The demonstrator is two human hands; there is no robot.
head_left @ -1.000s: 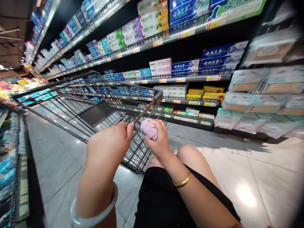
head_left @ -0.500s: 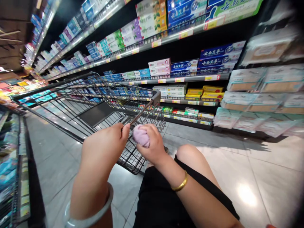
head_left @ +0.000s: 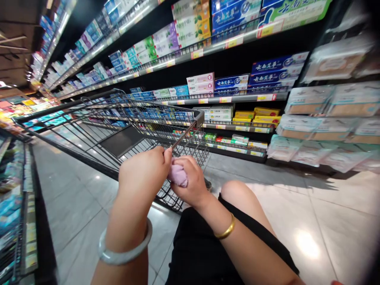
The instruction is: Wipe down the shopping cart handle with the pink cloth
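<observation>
My left hand (head_left: 147, 170) is closed around the near rim bar of a black wire shopping cart (head_left: 120, 141), with a pale bangle on the wrist. Right beside it, my right hand (head_left: 191, 180) grips a bunched lilac cloth (head_left: 178, 175), held close against the left hand's fingertips and the cart's near side. How far the cloth touches the bar is hidden behind the fingers. A gold bangle circles the right wrist. The cart's rim slants up past my left fingers to a grey corner piece (head_left: 199, 117).
Shelves with boxed goods (head_left: 232, 82) run along the far side of the cart. Clear packets (head_left: 316, 128) hang at the right. Another shelf (head_left: 31, 221) borders the left. My knees in black shorts (head_left: 204, 249) are close below my hands, over a tiled floor (head_left: 299, 206).
My left hand has slid right along the cart's rim, closer to the cloth and my right hand. The cloth is more covered by the fingers. The cart sits slightly further right in view.
</observation>
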